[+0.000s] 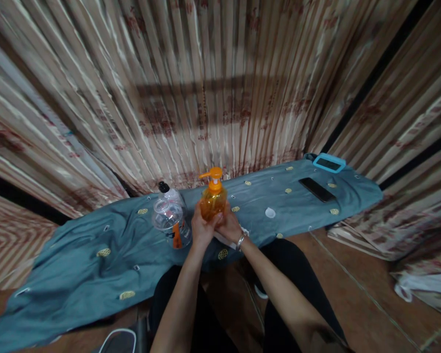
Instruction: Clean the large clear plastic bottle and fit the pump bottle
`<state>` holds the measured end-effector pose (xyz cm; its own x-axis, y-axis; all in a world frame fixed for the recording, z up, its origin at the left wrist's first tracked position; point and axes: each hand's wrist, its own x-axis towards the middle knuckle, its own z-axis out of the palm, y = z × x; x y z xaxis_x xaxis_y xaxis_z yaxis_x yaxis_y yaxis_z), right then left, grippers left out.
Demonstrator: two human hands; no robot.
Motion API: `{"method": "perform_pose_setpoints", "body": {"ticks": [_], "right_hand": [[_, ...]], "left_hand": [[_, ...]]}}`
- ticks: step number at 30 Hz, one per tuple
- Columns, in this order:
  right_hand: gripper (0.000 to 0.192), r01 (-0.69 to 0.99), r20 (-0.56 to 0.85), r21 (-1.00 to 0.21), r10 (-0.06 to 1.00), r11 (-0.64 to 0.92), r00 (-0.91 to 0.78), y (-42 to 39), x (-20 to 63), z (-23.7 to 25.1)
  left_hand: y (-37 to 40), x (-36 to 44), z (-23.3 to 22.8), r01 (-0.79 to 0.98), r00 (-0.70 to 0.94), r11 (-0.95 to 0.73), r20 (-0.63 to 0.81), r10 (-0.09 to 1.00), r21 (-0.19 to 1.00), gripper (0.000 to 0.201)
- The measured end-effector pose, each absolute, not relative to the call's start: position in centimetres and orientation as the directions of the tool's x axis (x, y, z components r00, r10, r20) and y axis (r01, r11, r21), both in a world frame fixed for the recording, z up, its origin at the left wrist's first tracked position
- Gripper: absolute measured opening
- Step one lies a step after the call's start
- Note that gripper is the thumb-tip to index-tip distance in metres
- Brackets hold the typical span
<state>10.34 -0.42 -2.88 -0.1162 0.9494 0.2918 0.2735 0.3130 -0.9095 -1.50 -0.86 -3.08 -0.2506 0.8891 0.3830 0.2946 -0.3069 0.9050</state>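
A long surface draped in a blue-grey cloth dotted with yellow round motifs (95, 230) ran across the room, its left end sagging low toward the brown floor. Behind it hung pleated beige curtains with a faded reddish pattern (213, 88), closing off the whole back of the space. Near the middle of the cloth, close to its front edge, stood a clear plastic bottle with an orange label (171, 220), and just behind it a smaller bottle with a black cap (168, 191). Just beside these, the left hand (202, 229) was wrapped around the lower body of an orange translucent pump bottle with an orange dispenser top (213, 196) — fingers curled closed on it. The right hand (230, 225), a silver bangle at its wrist, gripped the same bottle from the other side, so the bottle stood upright between both palms at the cloth's front edge. Further right lay a small white round lid (270, 212), then a black phone (316, 189) lying flat, and — at the far right corner — a second device in a light-blue case (329, 163). A white bag (426, 287) lay on the floor at the right.
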Motion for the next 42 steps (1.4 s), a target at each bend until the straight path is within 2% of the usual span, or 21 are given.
{"method": "perform_pose_setpoints", "body": {"ticks": [6, 11, 16, 18, 25, 36, 39, 42], "right_hand": [[0.033, 0.359, 0.204, -0.911, 0.978, 0.205, -0.042, 2.4, 12.7, -4.3], [0.034, 0.45, 0.118, -0.891, 0.988, 0.062, 0.097, 5.7, 15.0, -5.0], [0.035, 0.514, 0.111, -0.857, 0.971, -0.013, 0.211, 9.2, 17.7, -4.9], [0.035, 0.538, 0.114, -0.842, 0.962, -0.038, 0.247, 10.5, 18.7, -4.9], [0.035, 0.597, 0.158, -0.8, 0.939, -0.061, 0.306, 12.6, 20.8, -5.9], [0.037, 0.676, 0.297, -0.733, 0.926, 0.066, 0.232, 10.2, 22.2, -7.1], [0.038, 0.712, 0.342, -0.698, 0.911, 0.081, 0.231, 8.0, 23.7, -7.1], [0.038, 0.747, 0.37, -0.662, 0.892, 0.056, 0.26, 5.4, 26.0, -7.4]], "left_hand": [[2.0, 0.5, -3.9, 0.233, -0.171, -0.263, 0.306, 0.937, 0.936, 0.069], [3.1, 2.1, -5.5, 0.184, -0.094, -0.298, 0.319, 0.943, 0.937, 0.076], [1.3, 3.2, -7.8, 0.144, -0.038, -0.18, 0.187, 0.982, 0.973, 0.079], [0.2, 3.5, -8.0, 0.159, 0.036, -0.172, 0.168, 0.985, 0.972, 0.078], [-2.5, 3.4, -6.3, 0.201, 0.161, -0.257, 0.227, 0.961, 0.945, 0.07], [-5.1, 1.7, -3.2, 0.307, 0.184, -0.418, 0.378, 0.908, 0.855, 0.057], [-7.5, 0.1, -1.2, 0.365, 0.137, -0.466, 0.448, 0.883, 0.806, 0.053], [-10.2, -2.8, 0.4, 0.473, -0.035, -0.446, 0.522, 0.852, 0.76, 0.056]]}}
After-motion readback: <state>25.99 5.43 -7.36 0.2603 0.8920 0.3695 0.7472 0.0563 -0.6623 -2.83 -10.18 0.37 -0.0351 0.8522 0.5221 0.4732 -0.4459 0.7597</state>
